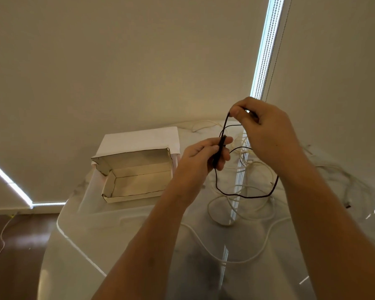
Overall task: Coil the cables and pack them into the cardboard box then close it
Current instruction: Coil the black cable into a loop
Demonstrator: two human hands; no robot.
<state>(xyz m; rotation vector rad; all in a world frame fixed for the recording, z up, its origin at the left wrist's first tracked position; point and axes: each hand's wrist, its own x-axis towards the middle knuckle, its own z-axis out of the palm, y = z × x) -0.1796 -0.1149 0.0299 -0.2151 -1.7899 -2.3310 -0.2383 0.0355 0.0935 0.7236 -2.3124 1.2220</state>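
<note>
A thin black cable point(243, 194) hangs in a wide loop above the table. My left hand point(200, 158) grips several gathered strands of it between thumb and fingers. Higher up and to the right, my right hand point(262, 131) pinches another part of the same cable. The cardboard box point(130, 197) lies open on the table, left of my hands, its lid flap raised at the back and its inside bare. Several white cables point(243, 215) lie loose and tangled on the table under and right of my hands.
The glossy white table point(108, 230) reflects the ceiling lights. Its left edge drops to a dark wooden floor point(20, 245), where a thin white cord point(2, 237) trails. A pale wall stands behind the table.
</note>
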